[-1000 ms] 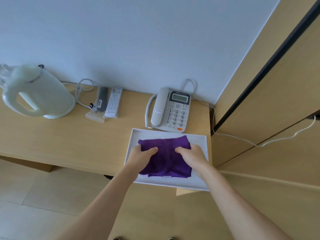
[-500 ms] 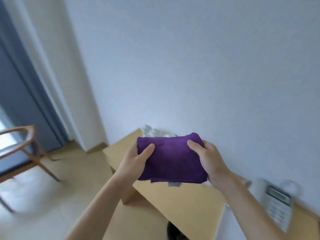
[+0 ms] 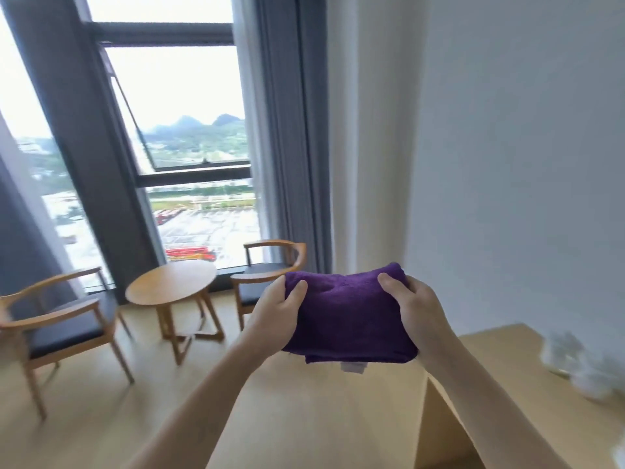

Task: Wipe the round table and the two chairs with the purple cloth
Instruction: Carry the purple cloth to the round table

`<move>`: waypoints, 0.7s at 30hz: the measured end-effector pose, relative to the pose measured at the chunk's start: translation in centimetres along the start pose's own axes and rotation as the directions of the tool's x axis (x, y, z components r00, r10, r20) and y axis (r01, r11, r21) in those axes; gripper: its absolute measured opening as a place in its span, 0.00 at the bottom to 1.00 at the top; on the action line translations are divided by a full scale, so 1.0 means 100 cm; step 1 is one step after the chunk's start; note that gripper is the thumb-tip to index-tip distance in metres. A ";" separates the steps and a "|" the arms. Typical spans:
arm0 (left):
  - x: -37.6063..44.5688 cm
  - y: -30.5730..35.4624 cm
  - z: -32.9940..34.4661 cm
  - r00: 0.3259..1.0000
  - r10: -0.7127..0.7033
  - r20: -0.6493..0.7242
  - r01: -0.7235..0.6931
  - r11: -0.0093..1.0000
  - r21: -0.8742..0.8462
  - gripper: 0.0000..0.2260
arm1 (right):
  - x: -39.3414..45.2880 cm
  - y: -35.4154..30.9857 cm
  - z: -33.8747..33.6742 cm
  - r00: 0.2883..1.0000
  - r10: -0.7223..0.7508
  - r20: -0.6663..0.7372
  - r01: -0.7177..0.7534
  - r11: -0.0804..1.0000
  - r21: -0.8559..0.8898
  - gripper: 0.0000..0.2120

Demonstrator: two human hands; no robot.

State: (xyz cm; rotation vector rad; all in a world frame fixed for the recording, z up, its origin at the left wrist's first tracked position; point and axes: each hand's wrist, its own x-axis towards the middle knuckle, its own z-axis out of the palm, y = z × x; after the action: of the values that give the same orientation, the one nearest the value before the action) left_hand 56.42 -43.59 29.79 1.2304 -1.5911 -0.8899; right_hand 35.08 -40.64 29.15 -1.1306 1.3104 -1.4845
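Observation:
I hold the folded purple cloth (image 3: 348, 316) in the air in front of me. My left hand (image 3: 275, 311) grips its left edge and my right hand (image 3: 414, 311) grips its right edge, thumbs on top. Farther off, by the window, stands the small round wooden table (image 3: 170, 280). One wooden chair with a dark seat (image 3: 57, 321) is to its left. The other chair (image 3: 267, 265) stands to its right, partly hidden behind my left hand and the cloth.
A wooden desk (image 3: 507, 374) runs along the white wall at lower right, with a blurred white object (image 3: 581, 363) on it. Tall windows and grey curtains (image 3: 291, 130) stand behind the table. Light wooden floor (image 3: 101, 411) lies between me and the chairs.
The cloth was lifted off the white tray with both hands. My view swung left from the desk and wall to the window, bringing the round table and both chairs into sight.

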 end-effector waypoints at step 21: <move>0.256 -0.215 -0.160 0.861 -0.257 -0.438 0.314 0.947 0.062 0.12 | 0.361 0.126 0.311 0.810 0.167 0.562 -0.145 0.986 -0.083 0.07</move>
State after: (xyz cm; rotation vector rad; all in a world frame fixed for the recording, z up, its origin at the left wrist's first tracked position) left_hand 75.99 -73.89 21.09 1.6596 -1.1447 -0.6400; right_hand 56.63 -84.26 21.64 -1.3231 0.9776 -0.8960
